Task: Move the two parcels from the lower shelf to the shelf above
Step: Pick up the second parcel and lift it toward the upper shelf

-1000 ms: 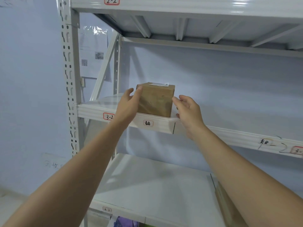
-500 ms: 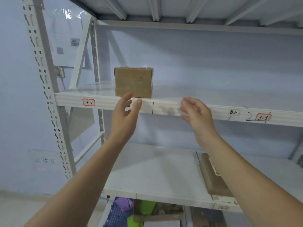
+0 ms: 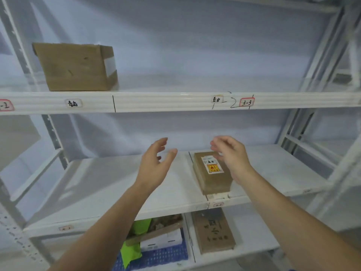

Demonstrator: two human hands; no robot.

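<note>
A brown cardboard parcel (image 3: 75,67) stands alone at the left of the upper white shelf (image 3: 175,102). On the lower shelf (image 3: 109,188) lies a flat brown parcel (image 3: 211,175) with a white and red-yellow label on top, close to the front edge. My left hand (image 3: 156,165) hovers empty with fingers spread, to the left of that flat parcel. Just above the flat parcel's far right corner is my right hand (image 3: 232,155), empty with fingers loosely curled, and I cannot tell if it touches the parcel.
White metal uprights (image 3: 52,133) frame the rack at left and right. Under the lower shelf sit a blue crate (image 3: 156,255) with green and brown items and another flat brown box (image 3: 213,231). A blue-grey wall lies behind.
Both hands left the cardboard parcel on the upper shelf and dropped to the lower shelf, toward the flat parcel. My view shifted down and right.
</note>
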